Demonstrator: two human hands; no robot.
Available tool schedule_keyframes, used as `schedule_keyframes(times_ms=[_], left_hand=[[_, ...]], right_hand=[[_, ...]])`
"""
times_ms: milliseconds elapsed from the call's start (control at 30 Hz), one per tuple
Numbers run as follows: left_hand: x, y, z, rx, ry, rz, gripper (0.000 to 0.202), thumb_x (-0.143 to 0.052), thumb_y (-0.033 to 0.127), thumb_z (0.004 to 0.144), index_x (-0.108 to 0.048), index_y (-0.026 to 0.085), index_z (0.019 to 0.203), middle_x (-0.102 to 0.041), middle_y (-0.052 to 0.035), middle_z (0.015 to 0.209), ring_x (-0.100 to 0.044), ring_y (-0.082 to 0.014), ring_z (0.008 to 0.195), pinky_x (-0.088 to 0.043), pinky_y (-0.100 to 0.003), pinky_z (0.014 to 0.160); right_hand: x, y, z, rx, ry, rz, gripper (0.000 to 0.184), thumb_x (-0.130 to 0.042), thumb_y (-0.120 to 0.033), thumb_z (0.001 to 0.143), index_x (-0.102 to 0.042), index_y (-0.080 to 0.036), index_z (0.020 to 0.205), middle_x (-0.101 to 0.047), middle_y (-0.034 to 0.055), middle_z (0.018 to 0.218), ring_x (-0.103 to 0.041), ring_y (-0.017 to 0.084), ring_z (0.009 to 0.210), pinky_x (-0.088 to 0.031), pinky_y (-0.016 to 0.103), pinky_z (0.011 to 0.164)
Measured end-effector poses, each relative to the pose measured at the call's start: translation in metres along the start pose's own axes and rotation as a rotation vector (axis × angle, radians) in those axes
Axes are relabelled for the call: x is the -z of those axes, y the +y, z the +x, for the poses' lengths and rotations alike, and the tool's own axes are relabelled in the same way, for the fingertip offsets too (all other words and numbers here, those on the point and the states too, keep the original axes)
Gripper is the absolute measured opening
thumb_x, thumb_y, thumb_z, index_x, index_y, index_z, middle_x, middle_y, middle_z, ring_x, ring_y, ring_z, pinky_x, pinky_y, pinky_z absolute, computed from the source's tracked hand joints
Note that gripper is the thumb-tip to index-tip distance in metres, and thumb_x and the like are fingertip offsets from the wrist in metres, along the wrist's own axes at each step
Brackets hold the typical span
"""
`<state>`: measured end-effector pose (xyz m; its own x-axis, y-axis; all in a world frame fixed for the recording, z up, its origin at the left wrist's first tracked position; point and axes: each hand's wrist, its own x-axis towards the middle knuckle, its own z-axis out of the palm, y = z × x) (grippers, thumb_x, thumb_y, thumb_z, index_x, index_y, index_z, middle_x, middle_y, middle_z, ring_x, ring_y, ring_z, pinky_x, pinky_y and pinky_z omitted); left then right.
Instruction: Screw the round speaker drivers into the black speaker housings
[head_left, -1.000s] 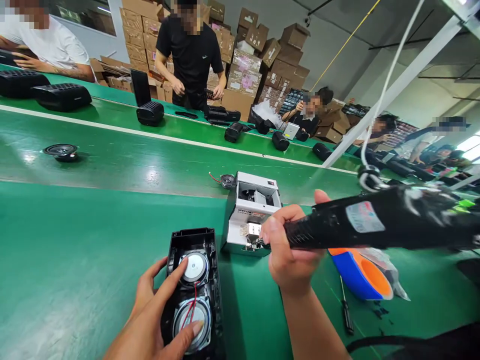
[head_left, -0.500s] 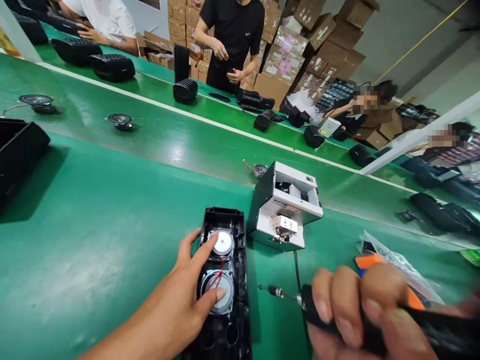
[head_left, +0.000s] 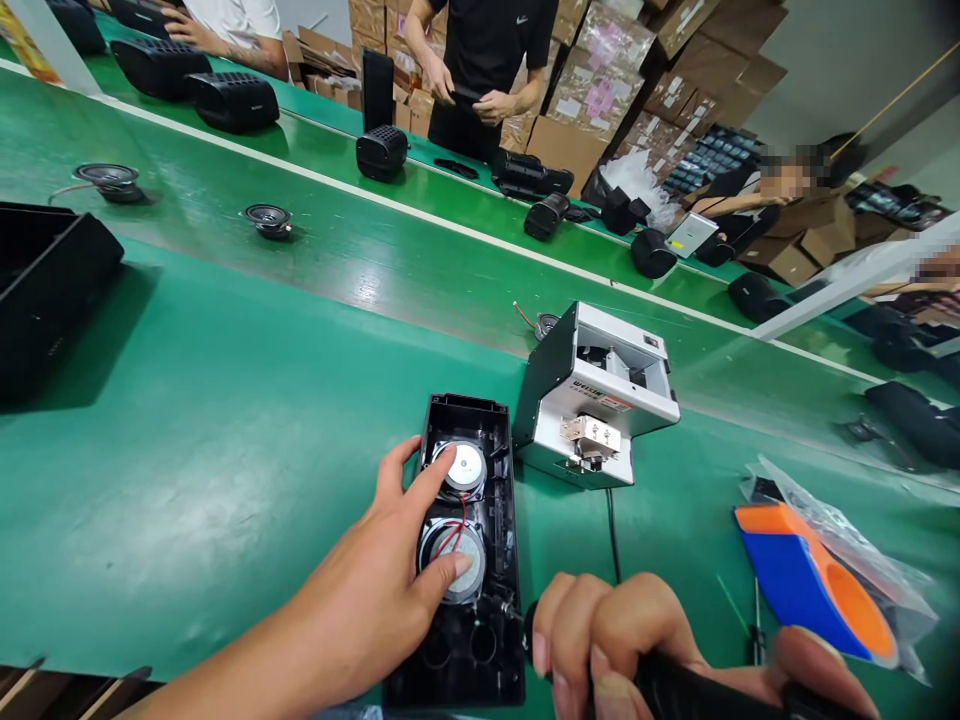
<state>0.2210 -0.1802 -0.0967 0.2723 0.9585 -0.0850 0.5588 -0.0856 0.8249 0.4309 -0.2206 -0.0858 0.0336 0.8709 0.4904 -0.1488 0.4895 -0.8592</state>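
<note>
A long open black speaker housing lies in front of me with two round speakers set in it, an upper one and a lower one. Thin red wires run between them. My left hand grips the housing from its left side, with a finger on the upper speaker and the thumb on the lower one. Wrapped round a black electric screwdriver is my right hand. The screwdriver's bit reaches over the housing's right wall, close to the lower speaker; whether it touches a screw is unclear.
Behind the housing stands a grey-black screw feeder. An orange-and-blue holder, a clear plastic bag and a small screwdriver lie at right. Another black housing sits left. Loose speakers rest on the green belt; people work beyond.
My right hand has moved left with the electric screwdriver, bringing its bit from beside the housing to over its right side. My left hand keeps its hold. The view has shifted slightly.
</note>
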Motion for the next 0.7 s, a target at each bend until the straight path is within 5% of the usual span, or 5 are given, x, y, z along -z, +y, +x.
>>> schedule_keyframes(times_ms=[133,333,533,700], left_hand=[[0.002,0.005,0.000,0.057,-0.038,-0.029,0.081,-0.058,0.027,0.106,-0.029,0.050,0.179,-0.012,-0.0065,0.192,-0.080,-0.0321,0.130,-0.063,-0.059,0.119],[-0.002,0.003,-0.001,0.121,-0.040,-0.062,0.085,-0.063,0.033,0.104,-0.031,0.053,0.179,-0.010,-0.0014,0.193,-0.080,-0.0317,0.127,-0.067,-0.054,0.113],[-0.007,0.002,0.000,0.134,-0.026,-0.045,0.087,-0.064,0.037,0.100,-0.030,0.058,0.177,-0.007,0.0048,0.193,-0.080,-0.0326,0.127,-0.066,-0.058,0.114],[-0.001,0.011,0.002,0.193,-0.111,-0.036,0.091,-0.063,0.035,0.099,-0.028,0.048,0.181,0.001,0.0014,0.195,-0.074,-0.0359,0.139,-0.055,-0.060,0.127]], right_hand=[[0.002,0.009,-0.010,-0.004,0.056,0.014,0.021,-0.065,-0.033,0.113,-0.057,-0.031,0.094,-0.047,-0.0080,0.058,-0.043,0.017,0.041,-0.047,0.031,0.043],[0.008,0.011,-0.016,-0.012,-0.019,0.033,0.015,-0.056,-0.030,0.119,-0.060,-0.030,0.105,-0.054,-0.0046,0.068,-0.056,0.018,0.054,-0.055,0.033,0.054],[0.029,0.018,-0.024,-0.103,-0.311,0.075,0.015,-0.061,-0.037,0.117,-0.063,-0.030,0.104,-0.060,-0.0013,0.072,-0.063,0.022,0.060,-0.058,0.038,0.061],[0.021,0.025,-0.028,-0.075,-0.089,0.113,0.039,-0.038,-0.046,0.122,-0.062,-0.030,0.095,-0.050,-0.0018,0.067,-0.052,0.020,0.051,-0.052,0.039,0.055]])
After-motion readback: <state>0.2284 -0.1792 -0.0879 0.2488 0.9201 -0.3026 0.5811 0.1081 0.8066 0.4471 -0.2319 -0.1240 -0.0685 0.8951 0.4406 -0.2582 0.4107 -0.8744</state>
